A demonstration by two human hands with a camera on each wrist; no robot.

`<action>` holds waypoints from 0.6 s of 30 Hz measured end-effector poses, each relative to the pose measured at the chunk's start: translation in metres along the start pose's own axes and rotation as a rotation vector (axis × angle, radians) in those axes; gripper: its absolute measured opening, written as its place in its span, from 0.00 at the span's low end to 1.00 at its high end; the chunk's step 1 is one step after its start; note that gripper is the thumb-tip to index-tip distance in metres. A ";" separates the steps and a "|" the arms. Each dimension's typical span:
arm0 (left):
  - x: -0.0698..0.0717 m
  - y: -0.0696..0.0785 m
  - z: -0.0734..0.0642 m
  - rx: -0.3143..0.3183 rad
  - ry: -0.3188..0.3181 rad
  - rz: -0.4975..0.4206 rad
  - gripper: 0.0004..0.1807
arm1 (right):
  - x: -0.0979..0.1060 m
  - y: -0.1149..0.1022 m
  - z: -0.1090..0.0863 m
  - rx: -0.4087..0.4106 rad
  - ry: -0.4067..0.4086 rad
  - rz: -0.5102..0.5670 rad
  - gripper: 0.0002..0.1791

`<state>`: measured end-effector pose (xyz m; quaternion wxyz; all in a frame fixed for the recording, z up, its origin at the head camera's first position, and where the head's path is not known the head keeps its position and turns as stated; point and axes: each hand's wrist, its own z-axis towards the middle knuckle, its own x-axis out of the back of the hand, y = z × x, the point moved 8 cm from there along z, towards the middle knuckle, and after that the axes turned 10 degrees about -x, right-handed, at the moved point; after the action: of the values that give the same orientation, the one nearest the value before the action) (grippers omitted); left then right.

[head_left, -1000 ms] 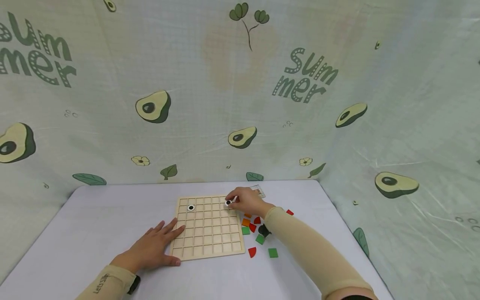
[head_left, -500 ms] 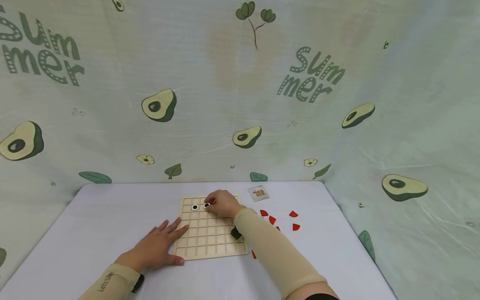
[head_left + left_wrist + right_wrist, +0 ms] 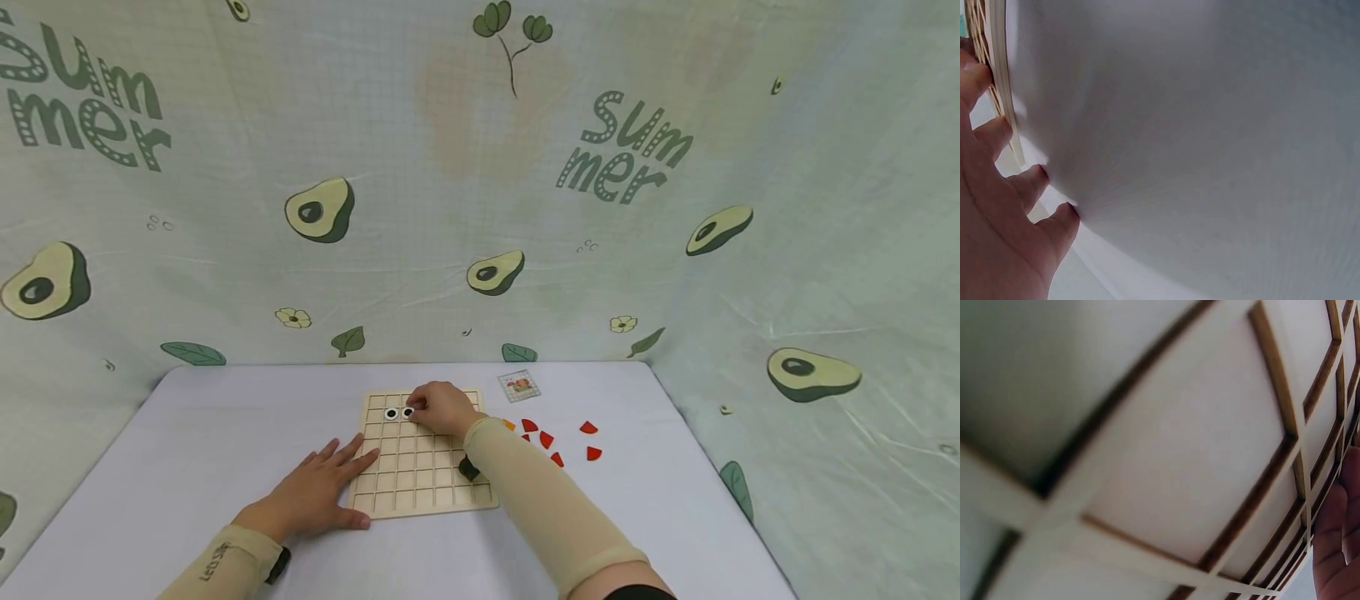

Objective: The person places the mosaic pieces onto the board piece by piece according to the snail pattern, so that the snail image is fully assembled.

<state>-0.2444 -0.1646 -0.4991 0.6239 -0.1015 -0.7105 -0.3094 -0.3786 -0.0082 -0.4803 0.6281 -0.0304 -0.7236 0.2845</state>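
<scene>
A pale wooden grid board [image 3: 405, 479] lies on the white table. My left hand [image 3: 303, 497] rests with spread fingers at its left edge; the left wrist view shows fingertips [image 3: 1063, 215] on the cloth beside the board's rim. In the board's upper rows sits a white tile with a black dot [image 3: 392, 414]. My right hand [image 3: 444, 407] pinches a second white tile with a black dot [image 3: 408, 412] at the square just right of the first. The right wrist view shows bare grid squares [image 3: 1197, 444] close up, with the right fingers [image 3: 1330, 540] at its edge; the tile is hidden there.
Several red wedge pieces [image 3: 594, 454] lie right of the board, with a bit of an orange piece [image 3: 508, 425] showing beside the right sleeve [image 3: 547, 500]. A small picture card [image 3: 519, 386] lies behind them. A printed cloth hangs at the back.
My right hand has carried the second dotted tile leftward across the board, from near its upper right corner to beside the first tile. The left hand stays at the board's edge.
</scene>
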 end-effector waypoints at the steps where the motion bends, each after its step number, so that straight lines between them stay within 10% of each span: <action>1: 0.000 0.000 0.000 0.000 0.000 -0.001 0.56 | 0.001 0.000 -0.001 0.001 0.001 -0.001 0.11; 18: -0.001 -0.002 0.001 -0.005 -0.010 0.012 0.58 | 0.056 0.028 -0.035 0.044 -0.119 0.085 0.16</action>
<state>-0.2463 -0.1654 -0.5008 0.6219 -0.1090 -0.7122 -0.3068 -0.3671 0.0505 -0.4411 0.5721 -0.0303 -0.7512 0.3278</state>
